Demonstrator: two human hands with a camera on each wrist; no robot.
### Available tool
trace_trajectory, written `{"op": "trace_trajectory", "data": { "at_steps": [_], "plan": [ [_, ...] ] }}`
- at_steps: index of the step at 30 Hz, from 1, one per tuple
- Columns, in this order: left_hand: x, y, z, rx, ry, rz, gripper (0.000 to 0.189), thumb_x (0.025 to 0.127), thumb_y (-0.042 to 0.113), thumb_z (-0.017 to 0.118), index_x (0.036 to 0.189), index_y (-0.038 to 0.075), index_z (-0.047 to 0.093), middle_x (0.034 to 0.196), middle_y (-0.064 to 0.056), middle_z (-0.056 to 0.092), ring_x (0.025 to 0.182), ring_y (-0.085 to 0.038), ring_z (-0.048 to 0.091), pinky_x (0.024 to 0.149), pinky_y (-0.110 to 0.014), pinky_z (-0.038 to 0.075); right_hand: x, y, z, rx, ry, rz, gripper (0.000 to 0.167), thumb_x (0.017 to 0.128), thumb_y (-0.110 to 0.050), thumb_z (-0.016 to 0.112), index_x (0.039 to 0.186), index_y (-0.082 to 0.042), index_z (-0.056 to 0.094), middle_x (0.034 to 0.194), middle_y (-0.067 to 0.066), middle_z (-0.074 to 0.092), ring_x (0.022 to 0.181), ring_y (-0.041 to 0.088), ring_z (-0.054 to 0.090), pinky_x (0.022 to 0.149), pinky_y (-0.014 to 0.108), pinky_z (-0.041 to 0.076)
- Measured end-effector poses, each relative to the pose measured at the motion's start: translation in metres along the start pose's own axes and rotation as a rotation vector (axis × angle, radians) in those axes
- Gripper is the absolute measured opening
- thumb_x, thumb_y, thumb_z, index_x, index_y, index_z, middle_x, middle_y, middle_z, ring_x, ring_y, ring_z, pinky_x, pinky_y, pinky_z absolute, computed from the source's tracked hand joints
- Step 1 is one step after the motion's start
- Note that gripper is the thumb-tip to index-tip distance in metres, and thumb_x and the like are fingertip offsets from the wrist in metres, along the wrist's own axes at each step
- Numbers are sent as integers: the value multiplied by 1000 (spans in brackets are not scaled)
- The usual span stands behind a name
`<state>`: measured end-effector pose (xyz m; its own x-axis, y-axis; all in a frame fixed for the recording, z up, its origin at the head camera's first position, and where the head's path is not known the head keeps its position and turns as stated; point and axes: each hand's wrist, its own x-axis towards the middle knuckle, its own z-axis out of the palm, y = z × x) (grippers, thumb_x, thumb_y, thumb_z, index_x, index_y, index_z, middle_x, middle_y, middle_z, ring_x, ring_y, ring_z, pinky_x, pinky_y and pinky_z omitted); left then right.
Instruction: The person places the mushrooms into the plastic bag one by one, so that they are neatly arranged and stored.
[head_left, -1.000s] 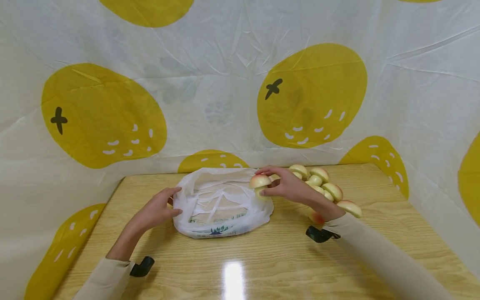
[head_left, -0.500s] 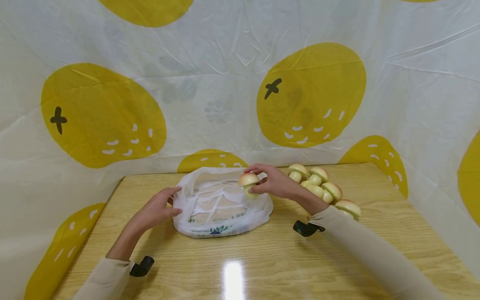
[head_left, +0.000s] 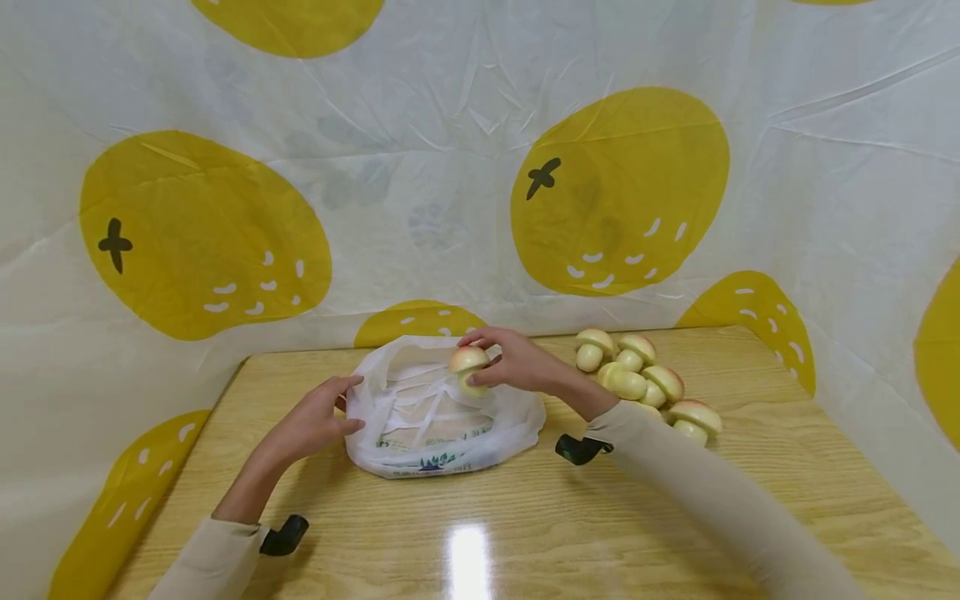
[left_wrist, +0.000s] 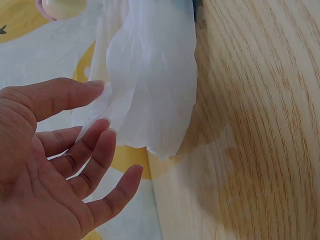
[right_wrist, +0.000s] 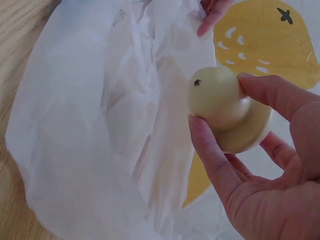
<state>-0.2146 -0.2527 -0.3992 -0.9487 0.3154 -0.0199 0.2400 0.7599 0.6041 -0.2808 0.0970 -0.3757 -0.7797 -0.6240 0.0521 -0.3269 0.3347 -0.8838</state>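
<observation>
My right hand [head_left: 517,365] pinches a toy mushroom [head_left: 469,360] with a reddish cap, holding it upright over the mouth of a white plastic bag [head_left: 442,462]. The right wrist view shows thumb and fingertips on the pale mushroom [right_wrist: 220,100], a small dark mark on its stem end. At the bag's left edge, my left hand [head_left: 311,421] has its thumb and fingers spread. The left wrist view has this hand [left_wrist: 65,150] with relaxed fingers right at the thin bag wall [left_wrist: 155,75].
Several more toy mushrooms [head_left: 632,354] lie in a cluster on the wooden table [head_left: 600,533], right of the bag. Behind the table hangs a pale curtain [head_left: 420,167] with large yellow fruit prints. Black wrist mounts [head_left: 283,535] sit under both sleeves.
My right hand has moved left with the mushroom, from the bag's right edge to over its opening. More of the mushroom cluster shows. The left hand stays in place.
</observation>
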Motion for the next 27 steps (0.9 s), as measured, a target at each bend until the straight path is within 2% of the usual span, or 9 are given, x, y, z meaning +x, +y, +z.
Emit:
{"op": "trace_trajectory", "data": {
  "at_steps": [10, 18, 27],
  "plan": [
    [0, 1, 0, -12, -9, -2, 69, 90, 9, 76, 148, -9, 43, 132, -23, 55, 107, -33, 59, 80, -38, 53, 18, -6, 17, -46, -5, 27, 52, 86, -11, 82, 134, -12, 60, 131, 17, 60, 93, 21, 70, 78, 32, 58],
    [0, 1, -1, -4, -9, 10, 68, 91, 9, 75, 149, -8, 42, 132, -23, 54, 107, -33, 58, 79, -35, 53, 38, -7, 30, -37, -31, 29, 51, 87, -9, 80, 134, -11, 60, 128, 18, 59, 96, 24, 67, 75, 35, 60],
    [0, 2, -1, -13, -17, 0, 69, 91, 10, 75, 149, -7, 42, 134, -23, 53, 108, -33, 58, 79, -36, 53, 53, -8, 43, -7, -25, 100, 51, 86, -11, 82, 132, -12, 60, 127, 18, 59, 97, 25, 66, 75, 33, 60]
  ]
}}
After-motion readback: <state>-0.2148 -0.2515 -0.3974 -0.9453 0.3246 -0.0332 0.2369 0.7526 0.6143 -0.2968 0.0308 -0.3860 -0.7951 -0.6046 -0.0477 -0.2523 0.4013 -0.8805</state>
